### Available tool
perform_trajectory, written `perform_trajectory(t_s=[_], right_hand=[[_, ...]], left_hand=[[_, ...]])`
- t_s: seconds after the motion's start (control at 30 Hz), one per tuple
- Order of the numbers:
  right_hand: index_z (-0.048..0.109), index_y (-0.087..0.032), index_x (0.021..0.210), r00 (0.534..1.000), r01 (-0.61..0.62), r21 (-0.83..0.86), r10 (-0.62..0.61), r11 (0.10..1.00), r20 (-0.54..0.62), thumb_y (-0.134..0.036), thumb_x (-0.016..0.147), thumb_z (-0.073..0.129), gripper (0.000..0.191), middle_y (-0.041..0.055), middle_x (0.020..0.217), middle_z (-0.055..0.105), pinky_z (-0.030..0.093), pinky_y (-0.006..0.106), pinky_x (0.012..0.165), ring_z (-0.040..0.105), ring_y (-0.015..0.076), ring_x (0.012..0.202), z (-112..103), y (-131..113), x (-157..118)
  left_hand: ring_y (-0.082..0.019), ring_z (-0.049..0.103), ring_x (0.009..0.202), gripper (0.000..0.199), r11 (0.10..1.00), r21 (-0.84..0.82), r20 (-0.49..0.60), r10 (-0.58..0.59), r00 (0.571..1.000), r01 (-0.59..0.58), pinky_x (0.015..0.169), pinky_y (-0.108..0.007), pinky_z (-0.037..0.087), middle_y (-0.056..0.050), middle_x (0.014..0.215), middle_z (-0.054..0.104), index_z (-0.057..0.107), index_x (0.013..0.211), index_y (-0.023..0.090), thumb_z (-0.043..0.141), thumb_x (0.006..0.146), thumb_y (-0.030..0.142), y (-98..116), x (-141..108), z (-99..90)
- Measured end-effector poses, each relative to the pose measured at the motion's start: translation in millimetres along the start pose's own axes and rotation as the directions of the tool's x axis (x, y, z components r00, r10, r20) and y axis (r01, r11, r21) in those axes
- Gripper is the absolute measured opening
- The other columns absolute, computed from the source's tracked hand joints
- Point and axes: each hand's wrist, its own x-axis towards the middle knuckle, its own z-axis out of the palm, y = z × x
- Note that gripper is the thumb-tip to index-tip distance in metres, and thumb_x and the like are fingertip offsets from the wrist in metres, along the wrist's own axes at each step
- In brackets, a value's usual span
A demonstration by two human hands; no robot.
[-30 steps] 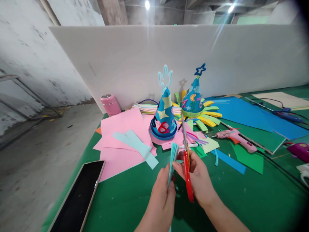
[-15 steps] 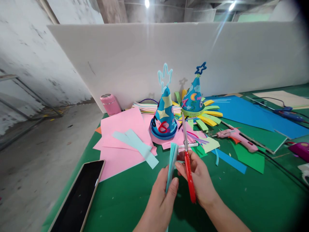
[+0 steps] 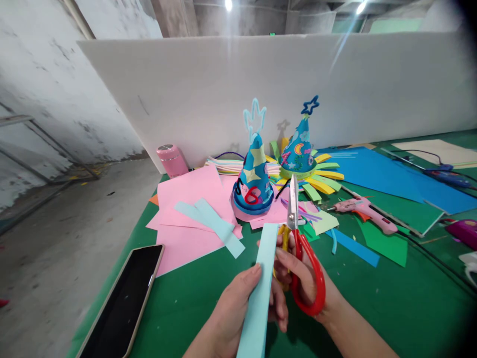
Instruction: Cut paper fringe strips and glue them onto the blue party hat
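My left hand [image 3: 234, 303] is closed on a long light blue paper strip [image 3: 258, 293], its thumb lying on the strip's face. Red-handled scissors [image 3: 310, 273] hang on my right hand [image 3: 303, 278], blades pointing up and closed together. Something yellow [image 3: 285, 243] shows between the strip and my right fingers, partly hidden. Beyond my hands stands a blue cone hat [image 3: 257, 179] with a light blue fuzzy outline on top. A second cone hat [image 3: 299, 151] with a dark blue star stands behind it, ringed by yellow and green strips.
A phone [image 3: 124, 298] lies at the left edge of the green table [image 3: 186, 318]. Pink paper [image 3: 186, 191] carries two light blue pieces [image 3: 216, 223]. A pink bottle [image 3: 172, 160] stands behind. On the right are a pink glue gun [image 3: 367, 213] and blue sheets [image 3: 387, 174].
The strip has turned from edge-on to show its broad face. The scissors have rotated, so both red handle loops now show, and my left hand has moved slightly left and lower.
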Motion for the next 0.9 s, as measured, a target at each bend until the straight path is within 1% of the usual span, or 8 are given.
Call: perform_trajectory(t_s=[0.1, 0.2, 0.3, 0.37, 0.47, 0.57, 0.7, 0.9], right_hand=[[0.055, -0.020, 0.086, 0.997, -0.031, -0.012, 0.032, 0.999, 0.069, -0.034, 0.069, 0.062, 0.023, -0.0026, 0.066, 0.054, 0.040, 0.022, 0.052, 0.048, 0.0097, 0.054, 3, 1, -2], [0.051, -0.021, 0.084, 0.999, -0.008, -0.055, 0.010, 0.998, 0.032, -0.034, 0.066, 0.064, 0.025, 0.0008, 0.083, 0.059, 0.042, 0.025, 0.056, 0.053, 0.0129, 0.063, 6, -1, -2], [0.047, -0.021, 0.079, 1.000, 0.012, -0.105, -0.012, 0.994, 0.000, -0.034, 0.064, 0.066, 0.027, -0.0023, 0.072, 0.056, 0.038, 0.021, 0.048, 0.049, 0.0099, 0.054, 6, -4, -1], [0.047, -0.021, 0.079, 0.999, 0.029, -0.153, -0.034, 0.988, -0.032, -0.034, 0.064, 0.067, 0.028, -0.0061, 0.062, 0.049, 0.034, 0.018, 0.043, 0.043, 0.0066, 0.047, 5, -5, 1], [0.048, -0.021, 0.082, 0.991, 0.029, -0.258, -0.062, 0.966, -0.122, -0.035, 0.063, 0.067, 0.031, -0.0083, 0.056, 0.043, 0.028, 0.016, 0.039, 0.037, 0.0043, 0.044, 2, -4, 4], [0.049, -0.020, 0.084, 0.984, 0.012, -0.310, -0.067, 0.951, -0.167, -0.037, 0.063, 0.067, 0.033, -0.0081, 0.055, 0.042, 0.026, 0.016, 0.038, 0.036, 0.0041, 0.044, 1, -2, 5], [0.049, -0.020, 0.081, 0.977, -0.002, -0.307, -0.063, 0.952, -0.204, -0.037, 0.061, 0.069, 0.034, -0.0073, 0.056, 0.044, 0.028, 0.015, 0.038, 0.038, 0.0046, 0.046, 3, -2, 6], [0.049, -0.018, 0.081, 0.977, -0.007, -0.299, -0.057, 0.954, -0.206, -0.037, 0.062, 0.068, 0.033, -0.0079, 0.054, 0.044, 0.028, 0.014, 0.037, 0.037, 0.0040, 0.044, 5, -4, 6]], left_hand=[[-0.014, 0.050, 0.039, 0.044, 1.000, -0.014, -0.006, -0.022, 1.000, 0.022, 0.050, -0.029, 0.036, -0.005, 0.044, 0.052, 0.048, 0.048, 0.014, 0.037, 0.082, 0.040, -5, 2, -1.0], [-0.014, 0.048, 0.038, 0.043, 0.996, -0.040, -0.017, -0.076, 0.997, 0.075, 0.048, -0.028, 0.035, -0.004, 0.041, 0.051, 0.048, 0.052, 0.015, 0.037, 0.081, 0.046, -10, 4, -4.6], [-0.012, 0.046, 0.039, 0.035, 0.999, -0.030, -0.125, -0.043, 0.991, 0.040, 0.046, -0.026, 0.034, -0.001, 0.042, 0.050, 0.050, 0.068, 0.016, 0.036, 0.082, 0.044, -14, 4, -7.5], [-0.011, 0.047, 0.044, 0.025, 0.999, 0.042, -0.191, 0.022, 0.981, -0.014, 0.047, -0.024, 0.034, 0.000, 0.050, 0.052, 0.050, 0.080, 0.017, 0.043, 0.081, 0.041, -13, 3, -7.2], [-0.009, 0.047, 0.054, 0.026, 0.976, 0.196, -0.202, 0.137, 0.970, -0.097, 0.050, -0.021, 0.036, 0.001, 0.065, 0.052, 0.048, 0.093, 0.018, 0.058, 0.074, 0.034, -9, 1, -2.8], [-0.008, 0.044, 0.056, 0.033, 0.929, 0.336, -0.235, 0.244, 0.941, -0.157, 0.051, -0.021, 0.036, 0.001, 0.072, 0.051, 0.048, 0.094, 0.017, 0.063, 0.068, 0.031, -5, 1, 3.6], [-0.008, 0.045, 0.055, 0.026, 0.877, 0.454, -0.285, 0.312, 0.907, -0.159, 0.053, -0.022, 0.038, 0.000, 0.075, 0.051, 0.049, 0.092, 0.016, 0.061, 0.070, 0.027, -1, 0, 9.4], [-0.011, 0.051, 0.060, 0.029, 0.889, 0.425, -0.257, 0.302, 0.918, -0.173, 0.059, -0.024, 0.040, -0.004, 0.081, 0.056, 0.050, 0.099, 0.015, 0.057, 0.074, 0.027, 2, -2, 7.8]])
